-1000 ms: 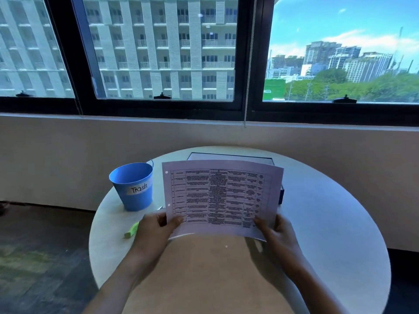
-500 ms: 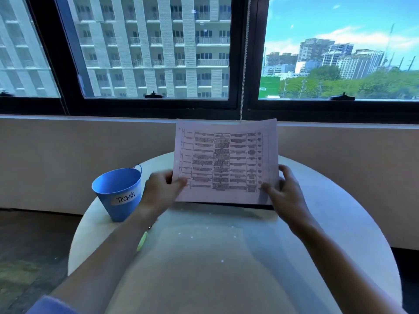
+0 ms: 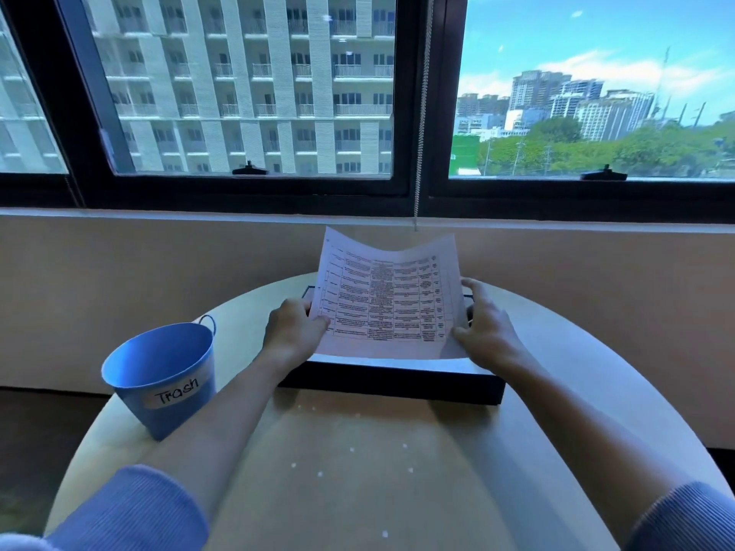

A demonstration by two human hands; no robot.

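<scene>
Now the white printed paper sheet [image 3: 391, 304] has dropped from window height to just over the flat black rectangular tray [image 3: 397, 377]. My left hand [image 3: 292, 336] and right hand [image 3: 487, 332] pinch its sides, so I judge laying it in comes next. A blue plastic bucket [image 3: 159, 375] stands to the left.

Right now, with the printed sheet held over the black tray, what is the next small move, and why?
Probably lower the printed sheet flat into the black tray. The left hand and right hand each pinch a side edge near its front, its near edge hangs just above the tray's front wall, and its far edge curls up off the tray.
</scene>
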